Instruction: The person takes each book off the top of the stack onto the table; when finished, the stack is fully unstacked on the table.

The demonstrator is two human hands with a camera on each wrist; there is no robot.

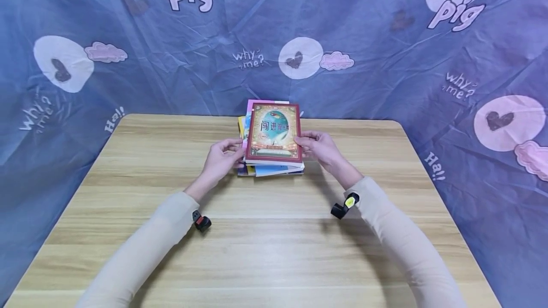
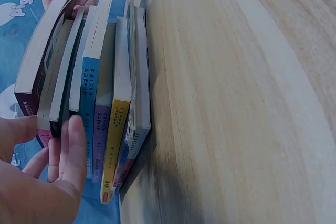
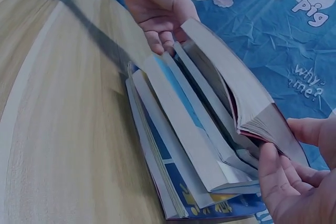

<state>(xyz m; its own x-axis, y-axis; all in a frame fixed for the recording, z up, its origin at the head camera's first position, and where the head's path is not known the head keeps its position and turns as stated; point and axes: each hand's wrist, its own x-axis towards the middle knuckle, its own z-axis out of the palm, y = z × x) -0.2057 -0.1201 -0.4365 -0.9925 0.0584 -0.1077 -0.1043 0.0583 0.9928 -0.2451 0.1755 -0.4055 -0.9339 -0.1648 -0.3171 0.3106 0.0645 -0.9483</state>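
Note:
Near the table's far edge, a stack of several books carries a dark-red-bordered book (image 1: 274,132) with a green oval on its cover. My right hand (image 1: 323,151) pinches this top book at its right side, thumb over the cover and fingers beneath, where its pages (image 3: 262,121) fan slightly. On the left, my left hand (image 1: 220,158) touches the spines, its thumb at a pink book (image 2: 44,137) and its fingertips by the books just under it. Below these come a blue book (image 2: 89,80), a purple book (image 2: 101,135) and a yellow book (image 2: 114,150).
The light wood table (image 1: 274,246) has rounded far corners. Blue cloth (image 1: 222,80) printed with hearts, clouds and words hangs behind and at both sides. Each sleeve cuff has a small black device strapped to it, one on the left (image 1: 202,222), one on the right (image 1: 340,209).

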